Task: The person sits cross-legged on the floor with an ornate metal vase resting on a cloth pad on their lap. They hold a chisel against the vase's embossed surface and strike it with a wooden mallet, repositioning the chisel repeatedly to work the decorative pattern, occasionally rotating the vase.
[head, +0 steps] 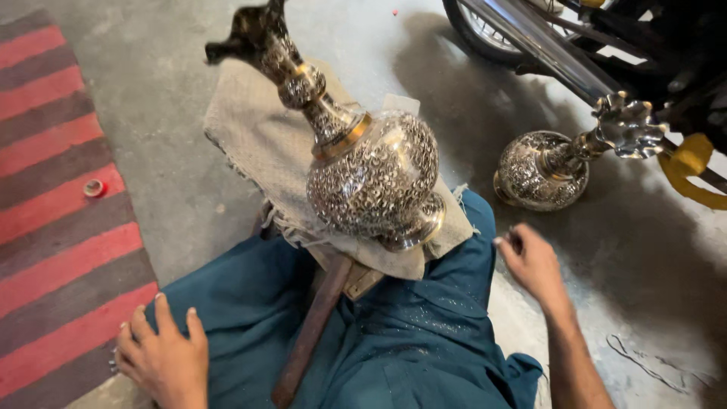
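Nearest to us we see two hands. Our left hand (pixel 163 360) rests flat on the left knee of the teal trousers (pixel 394 333), fingers spread, holding nothing. Our right hand (pixel 532 261) hangs beside the right knee, fingers loosely curled and empty, forearm running down to the lower edge.

Between the knees one wooden handle (pixel 314 326) slants up to a block under one burlap cloth (pixel 257 144).

We count two engraved metal vases. The first vase (pixel 371 178) lies tilted on the cloth, untouched by either hand; its long axis runs from the base near our lap up and left, with the flared mouth pointing to the far left.

Farther right, the second vase (pixel 541 170) stands on the concrete floor (pixel 166 91), neck leaning right.

One red striped mat (pixel 53 189) lies left; one motorcycle wheel (pixel 485 30) stands farthest.
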The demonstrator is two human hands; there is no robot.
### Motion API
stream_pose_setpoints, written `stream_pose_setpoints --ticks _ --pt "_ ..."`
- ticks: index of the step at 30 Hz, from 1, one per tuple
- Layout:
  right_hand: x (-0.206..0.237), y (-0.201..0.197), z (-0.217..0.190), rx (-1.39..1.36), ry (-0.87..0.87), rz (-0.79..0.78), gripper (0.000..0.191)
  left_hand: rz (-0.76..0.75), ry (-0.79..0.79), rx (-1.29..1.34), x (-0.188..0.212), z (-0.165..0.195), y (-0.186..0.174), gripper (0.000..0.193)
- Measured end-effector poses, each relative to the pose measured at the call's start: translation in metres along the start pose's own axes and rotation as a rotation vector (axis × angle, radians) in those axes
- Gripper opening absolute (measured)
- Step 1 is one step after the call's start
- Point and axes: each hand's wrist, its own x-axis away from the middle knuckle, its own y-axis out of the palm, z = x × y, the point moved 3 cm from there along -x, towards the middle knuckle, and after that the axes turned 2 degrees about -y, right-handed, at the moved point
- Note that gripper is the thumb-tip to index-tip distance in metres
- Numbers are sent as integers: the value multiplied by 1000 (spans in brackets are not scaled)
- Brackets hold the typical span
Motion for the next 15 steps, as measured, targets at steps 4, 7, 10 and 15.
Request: stream_pose_setpoints --ticks 4,7,10,15 --pt "-9 -34 -37 -404 -139 -20 17 -193 -23 194 11 30 -19 46" --pt "-6 -59 -87 -698 -359 -77 17 -411 -46 1026 20 84 -39 45" --pt "2 -78 -133 -827 -436 -168 19 -728 -74 1133 31 128 -47 64" --pt "-6 -83 -195 -1093 -482 -270 22 -1038 -96 1012 38 132 -39 63"
